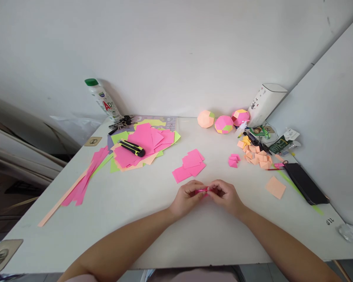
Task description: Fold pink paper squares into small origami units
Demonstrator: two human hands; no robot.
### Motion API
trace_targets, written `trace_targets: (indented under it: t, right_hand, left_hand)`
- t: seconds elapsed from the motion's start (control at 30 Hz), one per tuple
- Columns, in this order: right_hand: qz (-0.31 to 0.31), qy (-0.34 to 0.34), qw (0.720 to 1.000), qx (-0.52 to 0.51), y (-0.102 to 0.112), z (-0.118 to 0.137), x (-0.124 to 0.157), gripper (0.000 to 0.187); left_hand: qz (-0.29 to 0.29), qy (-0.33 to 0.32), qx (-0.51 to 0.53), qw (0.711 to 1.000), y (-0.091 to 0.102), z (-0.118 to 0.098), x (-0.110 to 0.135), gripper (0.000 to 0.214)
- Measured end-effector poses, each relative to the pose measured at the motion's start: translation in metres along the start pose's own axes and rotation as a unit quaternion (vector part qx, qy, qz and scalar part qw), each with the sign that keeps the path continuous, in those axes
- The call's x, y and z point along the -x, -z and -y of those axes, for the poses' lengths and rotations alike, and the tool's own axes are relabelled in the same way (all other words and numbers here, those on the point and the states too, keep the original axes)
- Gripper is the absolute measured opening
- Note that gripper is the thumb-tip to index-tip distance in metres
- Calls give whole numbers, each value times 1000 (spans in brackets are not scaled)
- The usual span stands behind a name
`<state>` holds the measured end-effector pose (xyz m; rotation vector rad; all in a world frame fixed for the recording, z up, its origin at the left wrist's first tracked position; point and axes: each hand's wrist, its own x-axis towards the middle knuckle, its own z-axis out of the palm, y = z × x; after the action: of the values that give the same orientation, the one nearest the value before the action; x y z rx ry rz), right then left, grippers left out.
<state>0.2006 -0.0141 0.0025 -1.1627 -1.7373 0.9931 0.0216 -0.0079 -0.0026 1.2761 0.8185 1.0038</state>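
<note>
Near the front middle of the table, my left hand (190, 196) and my right hand (226, 196) meet around a small piece of pink paper (205, 190). Both sets of fingers pinch it, and they hide most of its shape. Just beyond my left hand lie several pink paper squares (191, 161), loosely overlapping. Some small folded pink paper pieces (233, 160) rest beyond my right hand. To their right is a heap of folded peach paper pieces (260, 156). A single flat peach square (275, 187) lies right of my right hand.
A box cutter (131, 148) lies on a pile of coloured paper (144, 137), with long paper strips (86, 176) at left. A white bottle (103, 101), keys (122, 123), faceted paper balls (223, 124), a white container (264, 103) and a black pouch (306, 183) are also here.
</note>
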Motion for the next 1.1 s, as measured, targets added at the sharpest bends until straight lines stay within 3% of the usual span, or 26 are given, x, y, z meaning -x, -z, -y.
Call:
trace_targets:
  t: [0.23, 1.1]
  right_hand:
    - [1, 37, 998, 50, 2, 3, -3, 10]
    - [15, 37, 999, 35, 3, -1, -3, 13]
  left_hand:
    - [-12, -2, 2, 1000, -1, 0, 0, 17]
    - [-26, 6, -17, 999, -1, 1, 1, 17]
